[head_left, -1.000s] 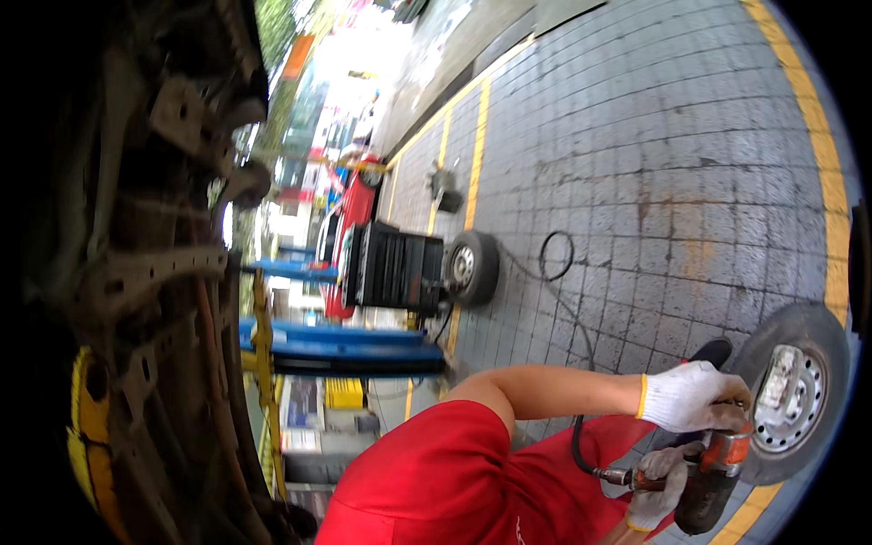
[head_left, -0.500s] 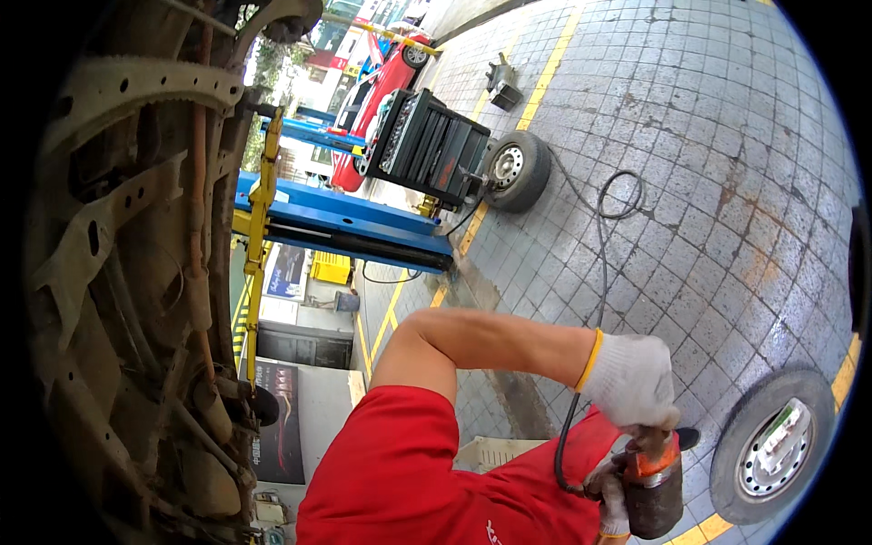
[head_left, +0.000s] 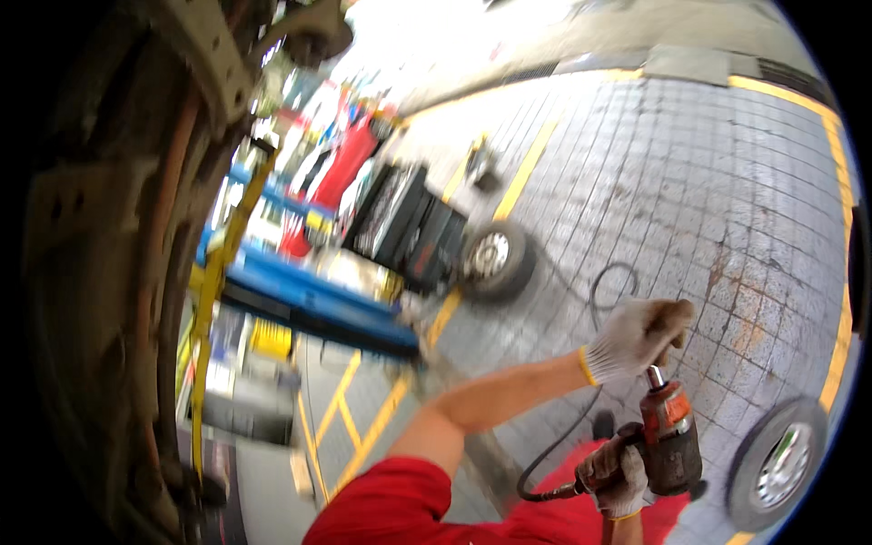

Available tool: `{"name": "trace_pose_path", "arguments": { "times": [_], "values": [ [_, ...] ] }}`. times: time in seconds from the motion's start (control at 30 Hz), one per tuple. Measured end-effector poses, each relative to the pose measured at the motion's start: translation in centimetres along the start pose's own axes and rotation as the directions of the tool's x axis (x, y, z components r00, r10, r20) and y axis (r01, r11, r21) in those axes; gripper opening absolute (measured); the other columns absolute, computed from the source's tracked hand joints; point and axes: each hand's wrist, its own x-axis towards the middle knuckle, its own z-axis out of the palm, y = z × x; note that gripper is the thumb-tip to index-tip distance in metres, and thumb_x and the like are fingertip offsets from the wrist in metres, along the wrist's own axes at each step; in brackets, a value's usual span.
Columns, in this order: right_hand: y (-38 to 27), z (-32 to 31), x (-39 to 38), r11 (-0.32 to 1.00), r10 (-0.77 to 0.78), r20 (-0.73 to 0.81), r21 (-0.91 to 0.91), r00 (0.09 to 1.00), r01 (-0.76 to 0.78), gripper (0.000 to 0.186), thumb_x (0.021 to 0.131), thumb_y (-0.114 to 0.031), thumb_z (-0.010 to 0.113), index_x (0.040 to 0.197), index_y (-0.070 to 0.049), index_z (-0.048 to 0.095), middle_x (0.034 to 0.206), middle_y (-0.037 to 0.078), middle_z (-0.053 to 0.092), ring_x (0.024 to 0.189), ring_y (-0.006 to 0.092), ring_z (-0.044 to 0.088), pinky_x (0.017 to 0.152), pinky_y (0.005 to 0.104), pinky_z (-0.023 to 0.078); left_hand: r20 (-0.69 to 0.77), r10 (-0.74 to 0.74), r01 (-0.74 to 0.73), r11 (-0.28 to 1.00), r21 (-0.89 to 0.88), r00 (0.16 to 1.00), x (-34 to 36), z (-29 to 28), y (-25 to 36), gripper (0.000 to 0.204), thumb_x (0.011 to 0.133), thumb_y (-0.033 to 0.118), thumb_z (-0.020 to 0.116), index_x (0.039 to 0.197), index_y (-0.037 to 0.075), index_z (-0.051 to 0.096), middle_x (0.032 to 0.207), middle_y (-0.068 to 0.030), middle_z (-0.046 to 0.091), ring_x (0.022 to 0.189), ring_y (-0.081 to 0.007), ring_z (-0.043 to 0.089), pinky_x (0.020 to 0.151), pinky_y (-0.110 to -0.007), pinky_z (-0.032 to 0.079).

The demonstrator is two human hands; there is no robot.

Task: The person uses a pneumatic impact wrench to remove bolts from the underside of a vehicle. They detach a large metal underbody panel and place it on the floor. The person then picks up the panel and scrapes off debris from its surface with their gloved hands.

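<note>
My right hand (head_left: 621,477), in a dirty white work glove, grips the handle of an impact wrench (head_left: 670,440) with a dark body and orange-red front. A shiny metal socket (head_left: 655,377) sticks out of its nose. Just above the socket is my left hand (head_left: 640,338), also gloved, with its fingers curled together. What lies inside those fingers is hidden. A dark air hose (head_left: 545,495) joins the wrench's handle and curves up over the floor.
A raised vehicle's underside (head_left: 109,272) fills the left side. A blue lift post (head_left: 318,291), a black tool cabinet (head_left: 409,227) and an upright wheel (head_left: 498,261) stand ahead. Another wheel (head_left: 781,463) lies at lower right. The hose loops across the tiled floor (head_left: 672,200).
My left hand has risen off the wrench's nose, and the socket now shows. The wrench has turned more upright and shifted slightly up and right. The view has tilted and blurred.
</note>
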Motion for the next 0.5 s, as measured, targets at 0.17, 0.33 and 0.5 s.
{"name": "trace_pose_path", "arguments": {
  "times": [0.17,0.33,0.5],
  "values": [
    [4.2,10.7,7.9,0.989,-0.129,0.186,-0.044,0.974,0.139,0.037,0.100,-0.032,0.071,0.129,-0.020,0.052,0.071,0.003,0.045,0.059,0.0216,0.044,0.060,0.0408,0.042,-0.171,0.281,-0.270,0.959,0.086,0.944,-2.4,-7.8,10.3,0.056,0.111,0.046,0.055,0.088,-0.003,0.066,0.063,-0.0041,0.059,0.055,-0.0121,0.060,0.051,-0.029,0.049],
    [2.3,20.5,10.6,0.946,-0.287,0.413,-0.018,0.864,0.323,0.034,0.101,-0.044,0.067,0.112,-0.015,0.054,0.068,0.001,0.037,0.059,0.0192,0.039,0.057,0.0359,0.035,-0.117,0.536,-0.527,0.844,0.101,0.836,-3.7,-6.3,21.1,0.044,0.111,0.044,0.055,0.113,0.001,0.061,0.075,-0.0043,0.062,0.064,-0.0129,0.066,0.049,-0.026,0.049],
    [-1.8,27.8,10.8,0.886,-0.398,0.679,0.110,0.617,0.450,0.028,0.105,-0.043,0.060,0.104,-0.016,0.055,0.068,0.000,0.037,0.060,0.0176,0.039,0.058,0.0355,0.037,0.097,0.699,-0.705,0.706,0.068,0.709,-6.7,-2.0,28.4,0.034,0.108,0.035,0.063,0.114,0.002,0.059,0.099,-0.0089,0.068,0.081,-0.0147,0.070,0.062,-0.026,0.057]
  ]
}}
